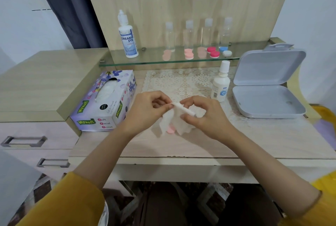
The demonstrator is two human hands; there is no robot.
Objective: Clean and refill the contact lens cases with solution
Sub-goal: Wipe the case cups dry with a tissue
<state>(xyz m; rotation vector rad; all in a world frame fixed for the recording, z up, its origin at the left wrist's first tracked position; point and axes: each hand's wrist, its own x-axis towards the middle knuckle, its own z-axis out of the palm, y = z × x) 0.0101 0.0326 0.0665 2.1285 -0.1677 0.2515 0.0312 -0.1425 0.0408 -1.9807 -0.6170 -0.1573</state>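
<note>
Left hand: the left hand [145,111] reaches in from 7 o'clock with the wrist bent, thumb and forefinger pinching one end of a rolled edge of the white tissue [177,118].
Right hand: the right hand [205,116] comes from 5 o'clock, fingers curled, pinching the same tissue at the roll's other end. The two hands are just apart, with the roll between them.
Lens case: the pink lens case [171,129] peeks out under the hanging tissue at 6 o'clock of the hands. It is probably lying on the desk [181,145], but it's mostly covered.
Shelf: at 12 o'clock the glass shelf [149,62] carries more cases and the tall solution bottle [128,40], which stands toward 11.
Right side: a small bottle [221,83] stands near at 2 o'clock, and an open grey box [263,102] lies at 3.
Left side: the tissue box [105,102] sits close at 9 o'clock.
Open room: bare desk runs from the hands to the front edge at 6 o'clock.
</note>
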